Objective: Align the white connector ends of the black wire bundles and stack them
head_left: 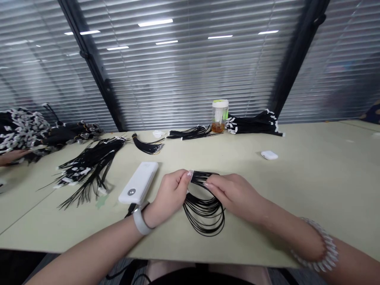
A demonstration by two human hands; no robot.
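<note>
Left hand [170,194] and right hand [234,194] both pinching top of looped bundle of black cords [204,209], loops hanging down onto pale table [311,186] near front edge; white power bank [139,183] just left of left hand; loose black cord pile [89,166] farther left; small white case [269,155] well right; jar [220,115] at back

I'm in an office-like workroom: a long pale table [311,178] against slatted window blinds [184,79], ceiling strip lights reflected in them, with bundles of black cords [89,166] piled around.
</note>
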